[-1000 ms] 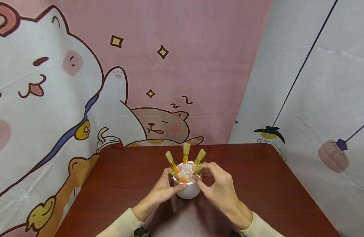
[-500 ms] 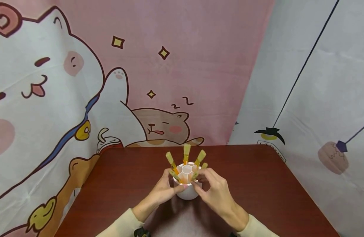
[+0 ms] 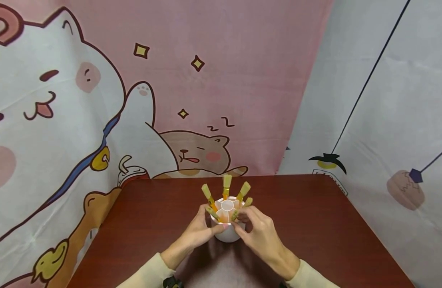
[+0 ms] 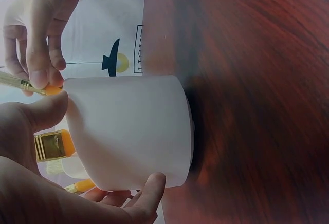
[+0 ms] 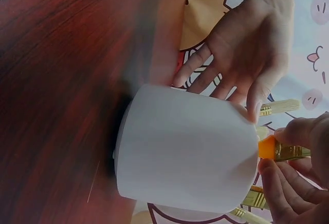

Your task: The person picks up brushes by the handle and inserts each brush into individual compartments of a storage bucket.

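A round white brush holder (image 3: 229,235) with a divided top stands on the table in front of me. My left hand (image 3: 195,231) holds its left side, the thumb at the front rim and the fingers along the wall, as the right wrist view shows. With thumb and fingers my right hand (image 3: 263,233) pinches a flat paintbrush (image 5: 290,151) by its orange handle and metal ferrule at the right front rim, bristles outward. The handle's lower end is hidden inside the holder. Several other paintbrushes (image 3: 227,185) stick out around the rim, bristles up and leaning outward.
The dark red-brown wooden table (image 3: 152,228) runs back to a cartoon-printed cloth (image 3: 257,88). A pale patch lies on the table's front part, between my forearms.
My right hand has moved slightly down and left with its paintbrush, which sits lower at the front rim. A brush behind it now shows clearly. The left hand stays on the holder.
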`<action>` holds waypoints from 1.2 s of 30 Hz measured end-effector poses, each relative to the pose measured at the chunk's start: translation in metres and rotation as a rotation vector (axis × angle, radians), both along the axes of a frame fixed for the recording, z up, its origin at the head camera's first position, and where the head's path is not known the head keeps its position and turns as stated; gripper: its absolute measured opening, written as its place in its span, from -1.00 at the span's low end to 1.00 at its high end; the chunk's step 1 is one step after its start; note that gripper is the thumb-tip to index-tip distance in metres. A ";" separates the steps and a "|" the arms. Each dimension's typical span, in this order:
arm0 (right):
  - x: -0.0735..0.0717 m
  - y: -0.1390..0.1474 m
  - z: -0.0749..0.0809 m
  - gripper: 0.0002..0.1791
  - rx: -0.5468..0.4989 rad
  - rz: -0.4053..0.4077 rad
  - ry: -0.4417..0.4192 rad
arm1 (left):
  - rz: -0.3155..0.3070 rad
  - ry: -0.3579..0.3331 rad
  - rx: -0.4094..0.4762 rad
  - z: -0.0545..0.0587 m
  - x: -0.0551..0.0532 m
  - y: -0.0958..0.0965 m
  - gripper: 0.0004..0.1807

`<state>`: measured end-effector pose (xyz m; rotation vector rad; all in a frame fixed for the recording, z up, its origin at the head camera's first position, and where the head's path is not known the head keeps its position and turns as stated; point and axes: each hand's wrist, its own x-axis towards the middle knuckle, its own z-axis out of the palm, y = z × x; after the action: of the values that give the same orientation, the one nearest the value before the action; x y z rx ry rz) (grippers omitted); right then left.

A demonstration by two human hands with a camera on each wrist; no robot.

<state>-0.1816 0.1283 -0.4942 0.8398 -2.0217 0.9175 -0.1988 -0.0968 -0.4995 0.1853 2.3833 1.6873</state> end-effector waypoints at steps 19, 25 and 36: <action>-0.001 0.003 -0.009 -0.65 0.062 -0.093 -0.034 | -0.011 0.004 0.032 0.000 0.000 0.001 -0.03; -0.001 0.006 -0.011 -0.64 0.077 -0.085 -0.047 | -0.003 0.005 0.022 0.000 0.001 0.001 -0.03; 0.003 0.011 -0.009 -0.62 0.080 -0.073 -0.020 | -0.012 0.003 0.044 0.000 0.001 0.000 -0.03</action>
<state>-0.1783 0.1390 -0.5029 0.7974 -2.1041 0.8124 -0.1979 -0.0966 -0.4992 0.2093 2.3440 1.7358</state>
